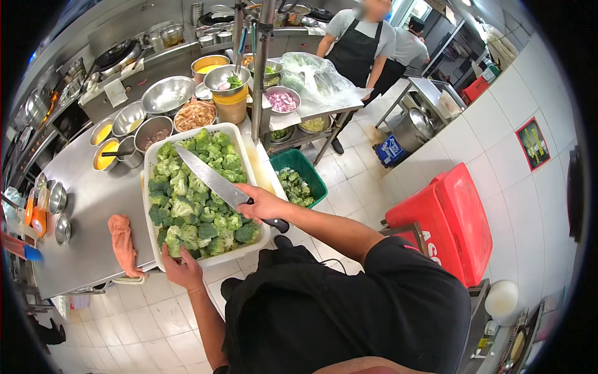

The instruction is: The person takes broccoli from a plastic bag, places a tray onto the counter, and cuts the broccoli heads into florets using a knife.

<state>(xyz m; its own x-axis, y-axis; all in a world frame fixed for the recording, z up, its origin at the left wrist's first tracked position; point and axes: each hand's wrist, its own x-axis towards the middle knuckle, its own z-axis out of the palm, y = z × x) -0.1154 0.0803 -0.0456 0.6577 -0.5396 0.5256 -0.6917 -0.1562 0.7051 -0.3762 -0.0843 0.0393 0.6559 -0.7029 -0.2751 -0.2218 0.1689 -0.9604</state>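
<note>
There's one knife (212, 179), one broccoli tray (247, 250), one green bin (316, 177).

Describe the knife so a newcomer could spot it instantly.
Find the white tray heaped with broccoli. Above it, the right hand grips the knife by its black handle. Its long, shiny metal blade stands out against the green florets.

Hidden, cropped or unreadable around the right hand (261, 204)
Its grip covers part of the knife handle (278, 225). Below and left of it, some fingers of the left hand (184, 272) are out of sight at the tray (264, 234) corner; broccoli (199, 199) hides the tray's floor. Beyond the right hand, a person (361, 53) has a blurred head, cut off by the top edge. To its right, a black sleeve (402, 255) hides some lettering on the red bin (467, 218); the poster's (532, 144) print is too small to read.
</note>
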